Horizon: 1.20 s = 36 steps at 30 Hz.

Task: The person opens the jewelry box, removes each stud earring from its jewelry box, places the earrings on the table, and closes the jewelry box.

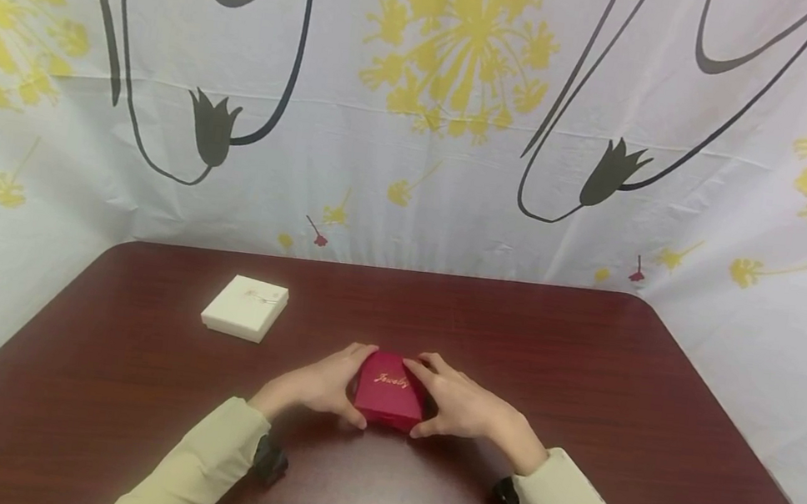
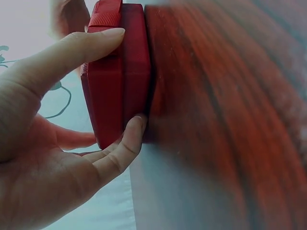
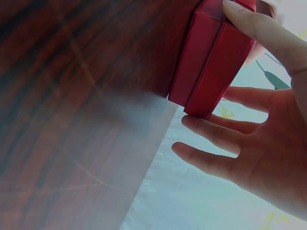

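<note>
A red jewelry box (image 1: 390,389) with gold "Jewelry" lettering lies on the dark wooden table, its lid down. My left hand (image 1: 323,381) grips its left side. The left thumb (image 2: 103,42) presses the near face by a ribbed red ribbon (image 2: 106,14), while the other fingers bend round the far end. From the right, my right hand (image 1: 464,402) holds the same box (image 3: 216,57). Its thumb (image 3: 254,21) lies at the near corner, and some fingers reach the far edge and the top. Two right fingers stand apart from the box in the right wrist view.
A white box (image 1: 245,307) with a small printed design sits toward the back left of the table (image 1: 551,346). Behind the table hangs a white curtain (image 1: 409,202) with yellow and grey flowers. Dark straps (image 1: 269,461) show at both sleeve cuffs.
</note>
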Available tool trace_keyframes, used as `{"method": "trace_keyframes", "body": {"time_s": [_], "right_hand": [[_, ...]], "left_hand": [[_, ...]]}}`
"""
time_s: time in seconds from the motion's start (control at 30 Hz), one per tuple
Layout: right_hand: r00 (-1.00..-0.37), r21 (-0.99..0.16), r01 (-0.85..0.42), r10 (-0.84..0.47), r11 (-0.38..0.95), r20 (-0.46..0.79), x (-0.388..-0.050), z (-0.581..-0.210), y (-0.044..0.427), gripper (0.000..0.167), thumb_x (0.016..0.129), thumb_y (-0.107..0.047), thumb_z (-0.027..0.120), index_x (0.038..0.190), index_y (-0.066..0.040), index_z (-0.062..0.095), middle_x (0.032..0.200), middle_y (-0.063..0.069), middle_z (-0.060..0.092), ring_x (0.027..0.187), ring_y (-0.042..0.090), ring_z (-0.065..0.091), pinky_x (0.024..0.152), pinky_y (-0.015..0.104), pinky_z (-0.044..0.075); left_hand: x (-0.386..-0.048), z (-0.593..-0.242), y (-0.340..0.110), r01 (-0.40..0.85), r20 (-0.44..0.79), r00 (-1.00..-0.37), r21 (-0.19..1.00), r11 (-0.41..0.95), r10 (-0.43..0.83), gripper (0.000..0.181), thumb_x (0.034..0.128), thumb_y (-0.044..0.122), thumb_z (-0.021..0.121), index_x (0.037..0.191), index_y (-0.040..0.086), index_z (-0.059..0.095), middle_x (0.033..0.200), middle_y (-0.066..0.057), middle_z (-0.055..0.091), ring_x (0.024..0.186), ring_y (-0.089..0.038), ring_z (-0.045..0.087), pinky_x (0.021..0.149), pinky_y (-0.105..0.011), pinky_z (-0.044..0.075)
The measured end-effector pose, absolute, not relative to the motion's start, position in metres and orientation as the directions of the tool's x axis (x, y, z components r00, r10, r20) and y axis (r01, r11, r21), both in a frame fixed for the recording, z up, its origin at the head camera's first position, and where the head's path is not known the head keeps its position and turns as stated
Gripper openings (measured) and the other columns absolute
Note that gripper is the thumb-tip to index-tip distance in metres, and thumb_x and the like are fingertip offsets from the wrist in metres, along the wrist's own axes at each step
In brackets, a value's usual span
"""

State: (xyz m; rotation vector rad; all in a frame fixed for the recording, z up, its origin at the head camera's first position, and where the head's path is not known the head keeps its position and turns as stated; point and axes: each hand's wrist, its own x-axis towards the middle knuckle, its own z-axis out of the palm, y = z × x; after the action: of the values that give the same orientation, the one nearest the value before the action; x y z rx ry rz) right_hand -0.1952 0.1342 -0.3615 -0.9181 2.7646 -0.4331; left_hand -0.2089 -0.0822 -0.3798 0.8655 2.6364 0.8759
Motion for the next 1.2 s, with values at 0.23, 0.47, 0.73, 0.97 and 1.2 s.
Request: {"method": "trace_keyframes", "body": {"time_s": [0.23,0.47,0.73,0.97,1.2], "right_hand": [[-0.783,-0.326,-0.568,-0.618,0.756,-0.07,-0.1933,-0.3631,0.1357,0.084,0.064,-0.033,0.078,0.133,-0.003,0.039,0.13,0.017,0.036,0.106,0.03,0.048,0.086,0.047,0.043],[-0.777,-0.307,-0.582,-0.626,0.753,-0.062,-0.192,-0.364,0.1374,0.083,0.065,-0.034,0.077,0.133,-0.003,0.039,0.132,0.018,0.035,0.111,0.03,0.045,0.088,0.049,0.04],[-0.766,-0.275,-0.607,-0.642,0.745,-0.049,-0.1909,-0.3643,0.1404,0.083,0.067,-0.035,0.075,0.133,-0.002,0.038,0.135,0.021,0.032,0.11,0.034,0.047,0.087,0.047,0.042],[-0.756,-0.252,-0.626,-0.654,0.738,-0.038,-0.1894,-0.3643,0.141,0.084,0.068,-0.036,0.075,0.133,0.001,0.037,0.137,0.024,0.029,0.119,0.037,0.038,0.089,0.05,0.04],[-0.749,-0.259,-0.635,-0.662,0.727,-0.021,-0.1878,-0.3648,0.1374,0.097,0.062,-0.047,0.075,0.133,0.004,0.034,0.137,0.025,0.027,0.125,0.038,0.028,0.097,0.051,0.031]], "left_hand": [[-0.2068,-0.3804,-0.0816,0.457,-0.028,-0.805,0.608,0.65,0.592,0.101,0.0587,0.021,0.082,0.134,-0.011,0.022,0.132,-0.022,0.034,0.122,-0.032,0.035,0.1,-0.042,0.03],[-0.2051,-0.3823,-0.0817,0.467,-0.006,-0.806,0.61,0.641,0.593,0.099,0.0589,0.021,0.082,0.133,-0.012,0.024,0.131,-0.021,0.035,0.121,-0.031,0.036,0.099,-0.041,0.031],[-0.2053,-0.383,-0.0801,0.457,-0.023,-0.812,0.597,0.66,0.584,0.1,0.0602,0.024,0.081,0.135,-0.01,0.024,0.132,-0.021,0.033,0.119,-0.031,0.037,0.098,-0.041,0.033],[-0.2052,-0.3842,-0.0798,0.452,-0.039,-0.808,0.598,0.662,0.588,0.103,0.0586,0.025,0.082,0.135,-0.008,0.021,0.132,-0.022,0.033,0.121,-0.033,0.036,0.099,-0.043,0.032],[-0.2057,-0.3861,-0.0786,0.45,-0.049,-0.801,0.607,0.655,0.596,0.106,0.0561,0.022,0.084,0.135,-0.007,0.018,0.13,-0.022,0.033,0.121,-0.032,0.035,0.1,-0.043,0.031]]}}
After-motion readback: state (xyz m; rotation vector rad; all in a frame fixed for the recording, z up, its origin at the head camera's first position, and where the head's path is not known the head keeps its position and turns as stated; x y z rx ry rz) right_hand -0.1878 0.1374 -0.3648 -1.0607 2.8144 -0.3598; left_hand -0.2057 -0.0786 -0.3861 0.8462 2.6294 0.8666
